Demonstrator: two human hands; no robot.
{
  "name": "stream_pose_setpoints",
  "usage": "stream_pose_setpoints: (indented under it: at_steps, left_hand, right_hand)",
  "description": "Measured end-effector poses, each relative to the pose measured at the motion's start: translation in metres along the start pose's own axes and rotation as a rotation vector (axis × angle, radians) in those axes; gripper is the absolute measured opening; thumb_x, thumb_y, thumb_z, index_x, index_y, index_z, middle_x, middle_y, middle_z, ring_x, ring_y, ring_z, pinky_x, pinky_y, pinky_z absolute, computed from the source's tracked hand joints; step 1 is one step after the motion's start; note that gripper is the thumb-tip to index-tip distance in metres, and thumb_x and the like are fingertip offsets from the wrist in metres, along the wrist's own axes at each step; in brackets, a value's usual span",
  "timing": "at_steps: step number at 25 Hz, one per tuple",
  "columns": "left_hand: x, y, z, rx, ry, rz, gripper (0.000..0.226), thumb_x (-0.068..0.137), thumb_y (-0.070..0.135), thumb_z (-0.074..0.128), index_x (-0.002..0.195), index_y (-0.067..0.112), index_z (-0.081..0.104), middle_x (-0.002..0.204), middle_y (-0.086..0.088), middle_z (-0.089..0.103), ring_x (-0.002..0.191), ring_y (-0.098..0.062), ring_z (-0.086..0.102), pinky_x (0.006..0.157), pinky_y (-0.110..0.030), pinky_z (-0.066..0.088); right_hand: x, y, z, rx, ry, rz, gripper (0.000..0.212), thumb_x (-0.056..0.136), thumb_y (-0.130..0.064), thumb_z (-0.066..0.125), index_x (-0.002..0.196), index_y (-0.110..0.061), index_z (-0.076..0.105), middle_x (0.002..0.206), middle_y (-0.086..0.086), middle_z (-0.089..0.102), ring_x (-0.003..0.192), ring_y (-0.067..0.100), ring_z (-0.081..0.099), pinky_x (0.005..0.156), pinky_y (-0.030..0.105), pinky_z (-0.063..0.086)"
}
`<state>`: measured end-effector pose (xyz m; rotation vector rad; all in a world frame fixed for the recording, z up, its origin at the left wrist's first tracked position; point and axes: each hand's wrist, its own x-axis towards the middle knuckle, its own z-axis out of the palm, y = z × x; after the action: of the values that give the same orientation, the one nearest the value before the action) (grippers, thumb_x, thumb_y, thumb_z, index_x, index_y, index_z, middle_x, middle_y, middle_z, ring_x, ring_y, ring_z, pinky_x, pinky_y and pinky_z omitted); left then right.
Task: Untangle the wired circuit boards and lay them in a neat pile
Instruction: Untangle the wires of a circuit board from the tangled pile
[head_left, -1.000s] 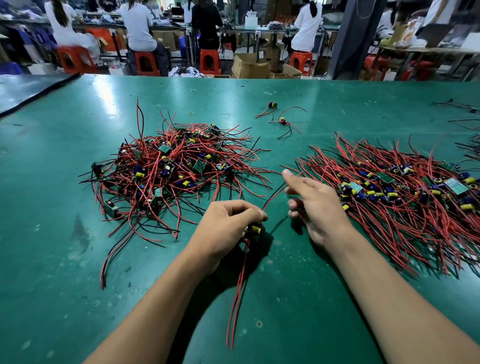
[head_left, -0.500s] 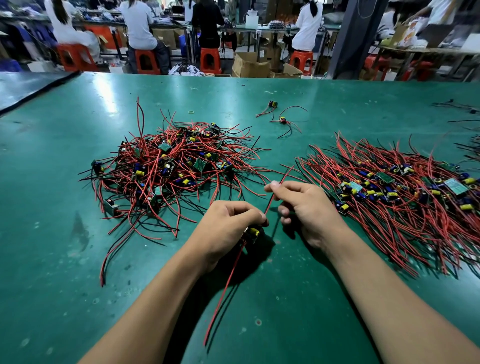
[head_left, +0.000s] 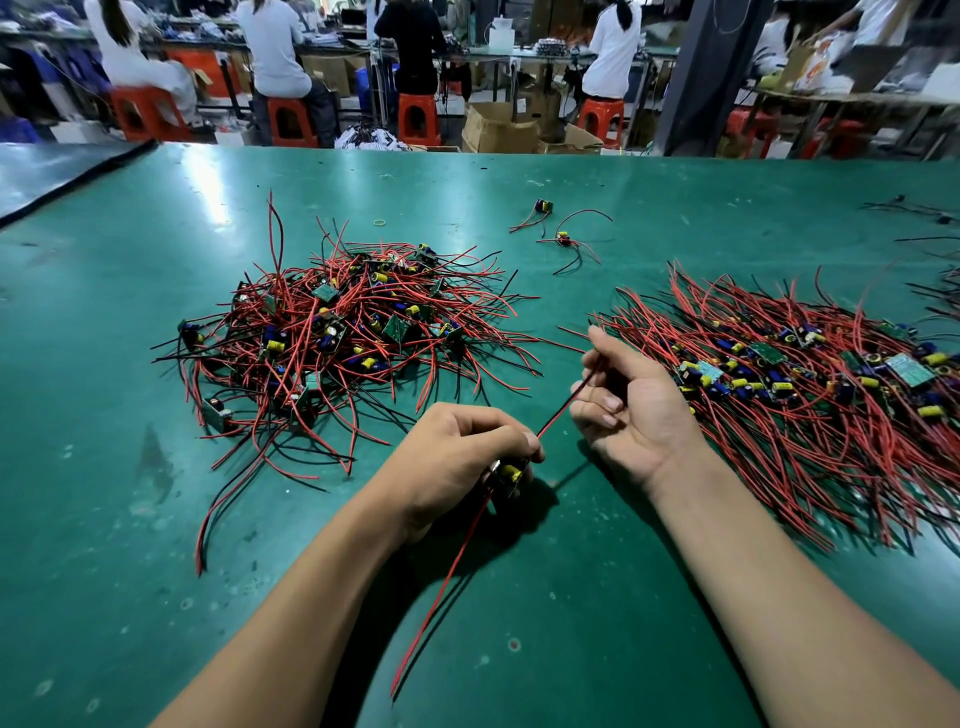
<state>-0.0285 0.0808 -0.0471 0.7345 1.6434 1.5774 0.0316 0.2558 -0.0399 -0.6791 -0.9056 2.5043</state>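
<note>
A tangled heap of small circuit boards (head_left: 343, 332) with red and black wires lies left of centre on the green table. A flatter pile of laid-out boards (head_left: 810, 374), wires combed one way, lies at the right. My left hand (head_left: 457, 462) is closed on one small circuit board (head_left: 508, 475) with a yellow capacitor. One red wire (head_left: 441, 582) hangs from it toward me. My right hand (head_left: 634, 405), palm turned up, pinches another red wire (head_left: 561, 408) of that board, stretched between the two hands.
Two loose wired boards (head_left: 563, 240) lie farther back on the table (head_left: 571, 649). A yellow rubber band (head_left: 380, 223) lies behind the heap. Black wires (head_left: 924, 210) trail at the far right. People sit on orange stools at benches beyond the far edge.
My right hand closed on the red wire, turned palm up and drew it taut. The hanging wire swung toward the right. My left hand stayed put.
</note>
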Motion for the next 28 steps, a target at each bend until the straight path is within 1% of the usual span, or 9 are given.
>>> stream_pose_setpoints:
  at_steps: [2,6,11,14,17,19,23,26,28]
  left_hand:
    - [0.000,0.000,0.001,0.012,-0.005,0.006,0.012,0.074,0.022,0.069,0.069,0.013,0.076,0.077,-0.016,0.068,0.069,-0.027,0.056,0.062,-0.028,0.045]
    - [0.000,0.001,0.000,0.006,0.000,0.007,0.011,0.073,0.019,0.068,0.067,0.012,0.075,0.075,-0.016,0.067,0.068,-0.026,0.056,0.059,-0.026,0.047]
    - [-0.001,0.001,-0.001,0.016,-0.019,0.026,0.011,0.075,0.012,0.068,0.066,0.010,0.075,0.071,-0.013,0.066,0.064,-0.020,0.058,0.059,-0.024,0.049]
    - [-0.001,0.000,-0.002,-0.007,-0.005,0.015,0.017,0.086,0.007,0.068,0.070,0.010,0.075,0.068,-0.011,0.066,0.060,-0.020,0.058,0.056,-0.023,0.047]
    - [0.000,0.000,0.002,-0.048,0.064,0.019,0.022,0.093,0.022,0.063,0.079,0.009,0.075,0.067,-0.008,0.068,0.053,-0.012,0.057,0.048,-0.015,0.042]
    - [0.002,0.001,0.004,-0.105,0.116,0.004,0.033,0.095,0.032,0.057,0.088,0.006,0.075,0.073,-0.011,0.072,0.054,-0.011,0.059,0.049,-0.014,0.045]
    - [0.005,0.004,0.002,-0.258,0.173,-0.065,0.054,0.097,0.049,0.044,0.099,0.003,0.072,0.092,-0.023,0.073,0.074,-0.023,0.069,0.061,-0.026,0.056]
    - [0.005,0.005,0.001,-0.297,0.188,-0.084,0.064,0.095,0.056,0.039,0.103,0.001,0.071,0.095,-0.024,0.072,0.072,-0.021,0.069,0.061,-0.026,0.056]
    - [0.005,0.005,0.002,-0.323,0.196,-0.091,0.066,0.094,0.058,0.038,0.104,0.002,0.070,0.096,-0.025,0.071,0.072,-0.021,0.068,0.062,-0.027,0.057]
  right_hand:
    - [0.000,-0.002,-0.001,0.040,-0.002,0.027,0.028,0.081,-0.018,0.068,0.061,-0.010,0.051,0.054,-0.004,0.036,0.030,0.003,0.024,0.027,0.015,0.019]
    - [-0.001,-0.003,-0.002,0.025,0.018,0.030,0.033,0.092,-0.020,0.064,0.062,-0.008,0.056,0.055,-0.004,0.036,0.032,0.003,0.026,0.031,0.013,0.020]
    - [-0.001,-0.007,-0.004,0.078,0.052,0.103,0.035,0.090,-0.015,0.060,0.058,-0.012,0.047,0.059,-0.005,0.031,0.029,0.004,0.021,0.027,0.016,0.018]
    - [-0.002,-0.008,-0.004,-0.036,0.037,0.073,0.033,0.093,-0.029,0.064,0.067,-0.012,0.053,0.059,-0.005,0.034,0.032,0.002,0.023,0.030,0.014,0.019]
    - [-0.004,-0.011,-0.006,-0.136,0.046,-0.012,0.047,0.084,-0.059,0.064,0.086,-0.013,0.061,0.062,-0.005,0.040,0.040,0.003,0.024,0.033,0.014,0.021]
    - [-0.004,-0.012,-0.008,-0.150,0.067,-0.038,0.059,0.080,-0.069,0.063,0.097,-0.012,0.063,0.065,-0.004,0.042,0.044,0.004,0.024,0.034,0.015,0.022]
    - [-0.003,-0.009,-0.008,-0.181,0.077,-0.060,0.064,0.080,-0.072,0.061,0.103,-0.012,0.063,0.067,-0.004,0.043,0.047,0.006,0.025,0.038,0.016,0.022]
    - [-0.004,-0.007,-0.007,-0.234,0.075,-0.095,0.063,0.079,-0.072,0.061,0.100,-0.013,0.064,0.066,-0.005,0.044,0.047,0.006,0.026,0.039,0.017,0.022]
    - [-0.006,-0.003,-0.003,-0.327,0.051,-0.127,0.065,0.070,-0.071,0.065,0.099,-0.013,0.065,0.065,-0.006,0.045,0.047,0.006,0.028,0.038,0.018,0.024]
